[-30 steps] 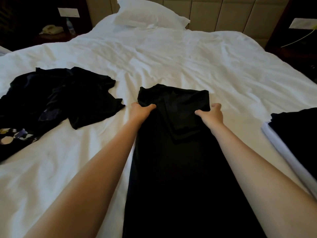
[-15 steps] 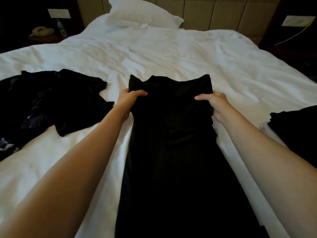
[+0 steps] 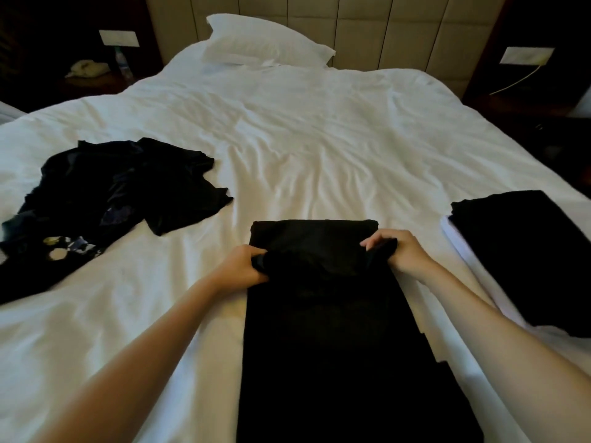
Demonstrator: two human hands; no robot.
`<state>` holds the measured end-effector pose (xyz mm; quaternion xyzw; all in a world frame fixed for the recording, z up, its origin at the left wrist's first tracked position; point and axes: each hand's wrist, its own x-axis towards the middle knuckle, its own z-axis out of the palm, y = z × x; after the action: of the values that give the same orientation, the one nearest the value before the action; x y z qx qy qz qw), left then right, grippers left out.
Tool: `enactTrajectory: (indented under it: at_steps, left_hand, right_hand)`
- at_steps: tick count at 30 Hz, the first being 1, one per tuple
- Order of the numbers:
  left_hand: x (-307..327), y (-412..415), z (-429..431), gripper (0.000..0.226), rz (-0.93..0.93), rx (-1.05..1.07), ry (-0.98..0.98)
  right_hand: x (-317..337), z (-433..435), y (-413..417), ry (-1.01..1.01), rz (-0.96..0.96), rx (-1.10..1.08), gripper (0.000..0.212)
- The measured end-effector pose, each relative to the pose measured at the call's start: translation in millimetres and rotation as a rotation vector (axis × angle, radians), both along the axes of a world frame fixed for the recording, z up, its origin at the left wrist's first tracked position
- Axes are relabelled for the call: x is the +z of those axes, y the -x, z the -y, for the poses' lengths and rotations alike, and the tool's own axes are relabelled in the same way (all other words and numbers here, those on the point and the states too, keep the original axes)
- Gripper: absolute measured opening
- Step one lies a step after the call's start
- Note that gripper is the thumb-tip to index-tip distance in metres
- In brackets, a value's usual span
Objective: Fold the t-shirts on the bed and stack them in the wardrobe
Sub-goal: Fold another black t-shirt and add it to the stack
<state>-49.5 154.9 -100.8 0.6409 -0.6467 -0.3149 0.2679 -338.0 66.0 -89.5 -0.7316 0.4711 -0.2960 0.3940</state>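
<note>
Here, each grip — left hand, right hand — is clamped on the black t-shirt.

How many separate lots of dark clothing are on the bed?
3: a crumpled dark heap at left, the black t-shirt gripped by left hand and right hand in the middle, a folded black stack at right. The heap may hide more.

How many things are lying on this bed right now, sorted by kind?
White pillow: 1
Black shirt gripped by left hand and right hand: 1
Loose heap of dark clothes: 1
Neat stack of folded clothes: 1
Total: 4
</note>
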Motion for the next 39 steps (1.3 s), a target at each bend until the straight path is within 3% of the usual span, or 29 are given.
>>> enactTrajectory:
  at_steps: [1, 4, 7, 10, 13, 14, 16, 20, 23, 25, 27, 30, 34, 36, 39]
  left_hand:
    - [-2, 1, -5, 0.008, 0.005, -0.021, 0.003]
    - [-5, -3, -18, 0.033, 0.030, -0.054, 0.040]
    - [-6, -6, -26, 0.035, 0.117, -0.117, 0.081]
    - [-4, -8, -30, 0.043, 0.237, -0.296, -0.018]
    - [8, -2, -38, 0.061, 0.238, -0.404, -0.156]
    - [11, 1, -41, 0.060, 0.188, -0.399, -0.208]
    - [15, 9, -45, 0.057, -0.036, -0.316, -0.227]
    - [22, 19, -25, 0.037, -0.439, 0.264, -0.048]
    - [16, 11, 1, 0.060, -0.772, 0.478, -0.234]
    - [13, 7, 11, 0.061, -0.804, 0.530, -0.330]
    - [11, 6, 16, 0.052, -0.820, 0.548, -0.407]
    - [11, 10, 18, 0.057, -0.738, 0.500, -0.524]
    - [11, 15, 23, 0.051, -0.699, 0.533, -0.441]
    - [14, 14, 20, 0.051, -0.713, 0.524, -0.362]
    - [23, 13, 9, 0.051, -0.714, 0.474, -0.276]
  right_hand:
    - [-2, -4, 4, 0.013, -0.081, 0.022, 0.041]
    - [-5, -17, 12, 0.077, -0.298, 0.056, 0.049]
    - [-8, -20, 21, 0.248, -0.560, 0.112, 0.052]
    - [-8, -25, 30, 0.326, -0.760, 0.135, 0.056]
    - [-9, -27, 31, 0.221, -0.874, 0.184, 0.071]
    - [-9, -27, 29, 0.157, -0.848, 0.181, 0.073]
    - [-5, -24, 24, -0.008, -0.601, 0.101, 0.070]
    - [9, -19, 8, -0.301, 0.130, -0.356, 0.049]
    - [12, -13, 3, -0.579, 0.453, -0.520, 0.052]
    - [16, -10, 1, -0.691, 0.473, -0.483, 0.037]
    - [18, -8, -3, -0.732, 0.327, -0.359, 0.023]
    - [18, -3, -8, -0.787, 0.138, -0.277, 0.013]
    - [13, 1, -11, -0.768, 0.092, -0.351, 0.019]
    - [11, -1, -9, -0.703, 0.150, -0.380, 0.032]
    - [18, -14, -4, -0.617, 0.267, -0.375, 0.034]
